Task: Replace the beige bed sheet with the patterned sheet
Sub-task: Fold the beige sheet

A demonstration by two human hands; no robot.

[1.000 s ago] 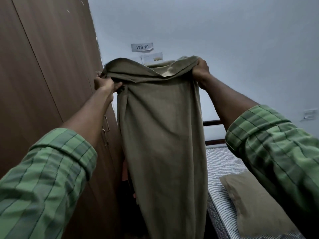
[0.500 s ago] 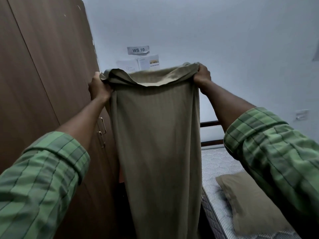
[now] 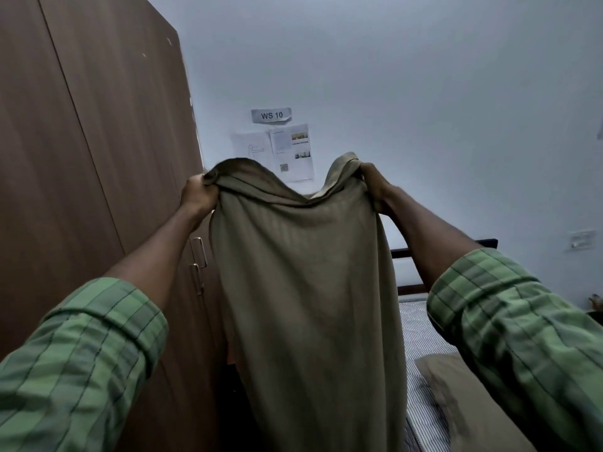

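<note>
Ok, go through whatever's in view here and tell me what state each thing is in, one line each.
beige bed sheet: off the bed, held up, hanging
left hand: grips the sheet's top edge
right hand: grips the sheet's top edge
wardrobe: doors closed
mattress: bare, striped
pillow: lying on the mattress

Beige sheet (image 3: 306,288), green plaid sleeves (image 3: 81,363), brown wardrobe (image 3: 81,158), striped mattress (image 3: 421,347), pale blue-grey wall (image 3: 408,76).

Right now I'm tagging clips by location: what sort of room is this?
Probably a small bedroom, perhaps staged: a striped mattress with a pillow, a tall wooden wardrobe, and a "WS 10" sign on the wall.
</note>
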